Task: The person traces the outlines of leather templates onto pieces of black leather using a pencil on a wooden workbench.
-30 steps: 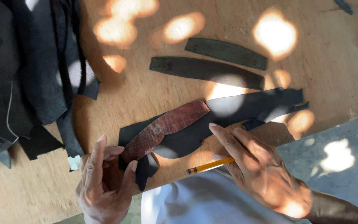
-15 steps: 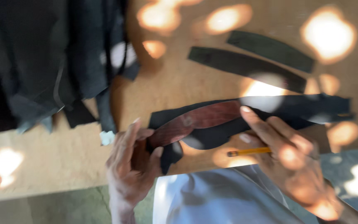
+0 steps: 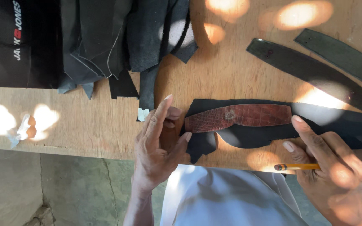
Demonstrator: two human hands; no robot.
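A red-brown, scaly leather strip (image 3: 239, 117) lies on a larger black leather piece (image 3: 340, 125) on the wooden table (image 3: 105, 125). My left hand (image 3: 160, 146) pinches the strip's left end together with the black piece's edge. My right hand (image 3: 332, 171) holds a yellow pencil (image 3: 298, 167) under its fingers, and its index fingertip rests by the strip's right end.
Two cut dark leather strips (image 3: 306, 71) lie at the far right of the table. A heap of black leather scraps and dark cloth (image 3: 93, 42) covers the far left. A small crumpled white scrap (image 3: 19, 132) sits near the table's front edge. The concrete floor (image 3: 63, 188) shows below.
The brown strip has swung from slanted to nearly level on the black piece. Both hands stay at its ends, and the view has shifted right and closer.
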